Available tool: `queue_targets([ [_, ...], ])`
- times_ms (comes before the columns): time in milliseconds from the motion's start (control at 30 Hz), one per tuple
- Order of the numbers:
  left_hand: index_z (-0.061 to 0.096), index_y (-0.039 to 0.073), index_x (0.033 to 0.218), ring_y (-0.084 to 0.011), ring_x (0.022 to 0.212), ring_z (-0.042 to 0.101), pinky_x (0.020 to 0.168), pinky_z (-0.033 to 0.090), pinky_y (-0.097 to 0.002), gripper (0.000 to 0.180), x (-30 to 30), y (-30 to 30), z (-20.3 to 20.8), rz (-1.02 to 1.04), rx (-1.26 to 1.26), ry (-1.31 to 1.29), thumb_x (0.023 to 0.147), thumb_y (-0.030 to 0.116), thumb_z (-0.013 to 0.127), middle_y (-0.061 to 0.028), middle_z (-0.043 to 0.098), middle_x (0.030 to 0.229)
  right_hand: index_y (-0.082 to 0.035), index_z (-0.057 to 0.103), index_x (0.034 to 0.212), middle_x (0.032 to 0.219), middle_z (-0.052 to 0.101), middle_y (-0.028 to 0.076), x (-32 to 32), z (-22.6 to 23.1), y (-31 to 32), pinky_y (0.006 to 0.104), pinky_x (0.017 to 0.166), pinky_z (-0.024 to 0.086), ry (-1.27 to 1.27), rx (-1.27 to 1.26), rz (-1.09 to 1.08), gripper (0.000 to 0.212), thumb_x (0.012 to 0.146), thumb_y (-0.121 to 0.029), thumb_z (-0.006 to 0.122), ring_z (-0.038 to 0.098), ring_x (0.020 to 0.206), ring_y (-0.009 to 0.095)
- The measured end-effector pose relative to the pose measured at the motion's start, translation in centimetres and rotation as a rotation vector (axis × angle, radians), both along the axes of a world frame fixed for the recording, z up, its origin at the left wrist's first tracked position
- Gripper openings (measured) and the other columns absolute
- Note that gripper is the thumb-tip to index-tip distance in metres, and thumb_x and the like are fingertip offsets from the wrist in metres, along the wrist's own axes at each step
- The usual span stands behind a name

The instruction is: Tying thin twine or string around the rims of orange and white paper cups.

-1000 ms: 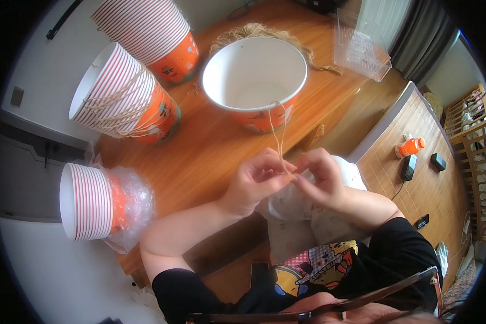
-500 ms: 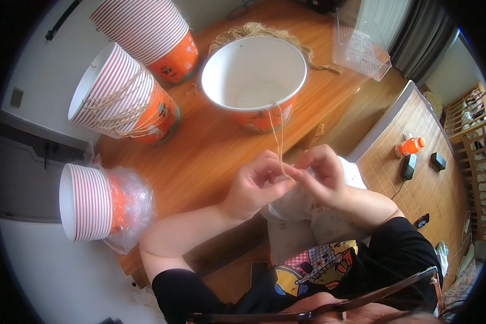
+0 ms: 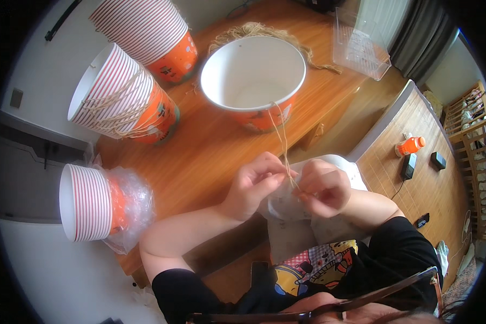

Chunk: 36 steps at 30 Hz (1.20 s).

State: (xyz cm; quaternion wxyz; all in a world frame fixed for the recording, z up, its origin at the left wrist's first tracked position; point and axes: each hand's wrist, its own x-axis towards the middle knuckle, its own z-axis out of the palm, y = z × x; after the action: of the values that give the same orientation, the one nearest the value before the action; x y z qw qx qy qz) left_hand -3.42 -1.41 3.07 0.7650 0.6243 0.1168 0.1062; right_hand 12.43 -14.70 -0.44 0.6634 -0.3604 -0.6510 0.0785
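A large paper bucket (image 3: 216,81), white inside and orange outside, stands upright near the table's front edge. From its near rim hangs a doubled tan string (image 3: 282,138), drawn toward me. My left hand (image 3: 256,183) pinches this string between thumb and fingers. Just right of it, my right hand (image 3: 325,189) is closed on the string's lower end, where the strands meet in what looks like a knot. Both hands are above my lap, off the table edge; the fingertips partly hide the string ends.
Nested paper buckets stand at the left: an upright stack (image 3: 170,54), a leaning stack (image 3: 162,116) draped with strings, and one stack (image 3: 92,202) in clear plastic. Loose string (image 3: 254,29) lies behind the bucket. A clear plastic tray (image 3: 359,54) sits at the far right; an orange bottle (image 3: 410,146) is farther right.
My right hand has moved down and slightly right, drawing the string's end along. The left hand stays nearly in place. The bucket has shifted very slightly left.
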Motion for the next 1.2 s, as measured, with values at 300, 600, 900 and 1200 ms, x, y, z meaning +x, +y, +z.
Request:
queue_targets([
  [300, 0.068, 0.003, 0.096, -0.0133, 0.100, 0.055, 0.093, 0.042, -0.0315, 0.011, -0.26, -0.14, 0.08, -0.008, -0.012, -0.025, 0.089, 0.009, 0.062, -0.0033, 0.051, 0.100, -0.005, 0.056, 0.102, 0.079, 0.067, 0.007, 0.04, -0.19, 0.48, 0.0319, 0.056, 0.043, -0.018, 0.067, -0.027, 0.034, 0.072, 0.008, 0.068, 0.059, 0.063, 0.021],
  [600, 0.067, 0.004, 0.096, -0.0126, 0.100, 0.055, 0.093, 0.043, -0.0305, 0.009, -0.34, -0.29, 0.05, -0.013, -0.016, -0.029, 0.088, 0.003, 0.063, -0.0029, 0.051, 0.100, -0.005, 0.057, 0.100, 0.079, 0.067, 0.006, 0.50, -0.02, 0.43, 0.0324, 0.057, 0.044, -0.105, 0.008, -0.054, 0.036, 0.069, 0.007, 0.069, 0.060, 0.063, 0.022],
  [900, 0.067, 0.005, 0.096, -0.0116, 0.098, 0.056, 0.088, 0.044, -0.0289, 0.010, -0.31, -0.48, -0.14, 0.007, -0.024, -0.031, 0.088, -0.001, 0.063, -0.0022, 0.052, 0.100, -0.005, 0.058, 0.098, 0.078, 0.065, 0.006, 0.38, -0.13, 0.63, 0.0333, 0.055, 0.044, -0.090, 0.011, -0.108, 0.036, 0.068, 0.007, 0.073, 0.059, 0.062, 0.023],
  [1200, 0.066, 0.005, 0.093, -0.0112, 0.097, 0.055, 0.088, 0.043, -0.0279, 0.010, -0.29, -0.34, -0.44, 0.016, -0.037, -0.050, 0.087, -0.002, 0.063, -0.0025, 0.053, 0.099, -0.005, 0.058, 0.098, 0.077, 0.064, 0.006, 0.37, 0.06, 0.72, 0.0330, 0.055, 0.044, -0.108, 0.000, -0.097, 0.037, 0.068, 0.008, 0.073, 0.059, 0.063, 0.023],
])
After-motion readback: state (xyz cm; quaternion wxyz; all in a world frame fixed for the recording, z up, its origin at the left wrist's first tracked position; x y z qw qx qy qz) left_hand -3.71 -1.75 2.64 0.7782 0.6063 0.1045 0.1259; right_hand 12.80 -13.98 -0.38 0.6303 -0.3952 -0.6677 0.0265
